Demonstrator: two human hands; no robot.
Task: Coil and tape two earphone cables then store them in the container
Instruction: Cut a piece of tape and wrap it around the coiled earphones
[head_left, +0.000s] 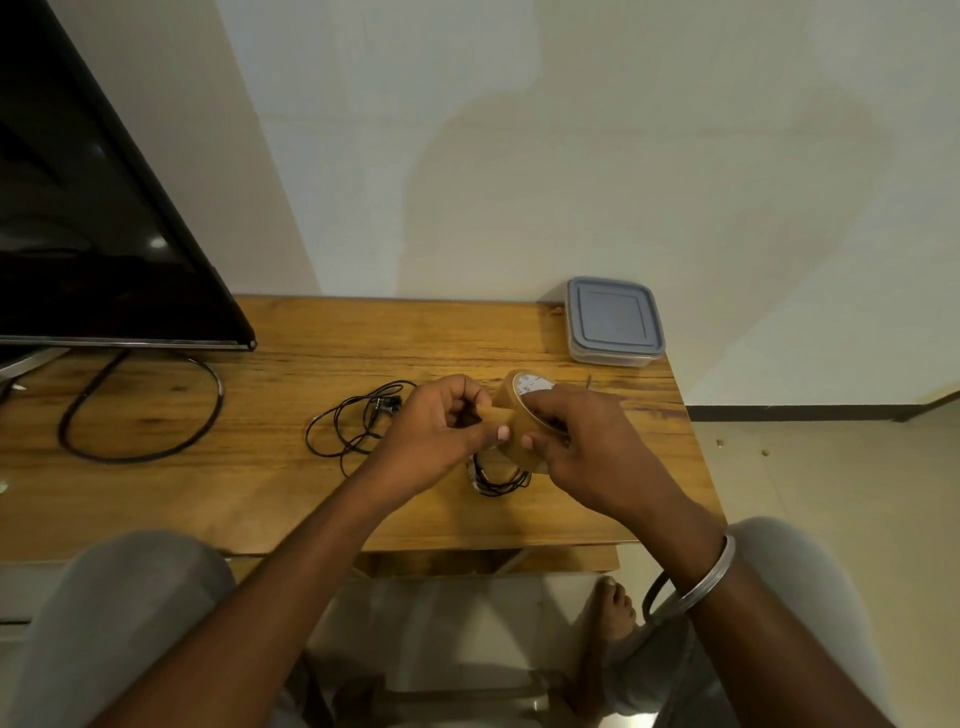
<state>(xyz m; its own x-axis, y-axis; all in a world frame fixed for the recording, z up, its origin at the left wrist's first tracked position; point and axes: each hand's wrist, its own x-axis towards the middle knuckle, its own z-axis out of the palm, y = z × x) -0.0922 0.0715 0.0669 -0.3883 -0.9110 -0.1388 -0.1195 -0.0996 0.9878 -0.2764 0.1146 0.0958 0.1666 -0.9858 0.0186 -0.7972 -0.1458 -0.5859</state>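
The right hand (587, 441) grips a brown tape roll (511, 402); the left hand (441, 431) pinches its free end. Beneath them on the table (311, 493) lies one thin black coiled cable (498, 480); a loose cable (353, 421) sprawls leftward.

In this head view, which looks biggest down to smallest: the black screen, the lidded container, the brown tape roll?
1. Black screen.
2. Lidded container.
3. Brown tape roll; partly hidden and held nearer the camera, so this gap is unsure.

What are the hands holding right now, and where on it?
The right hand grips the tape roll around its rim; left hand pinches the loose tape end.
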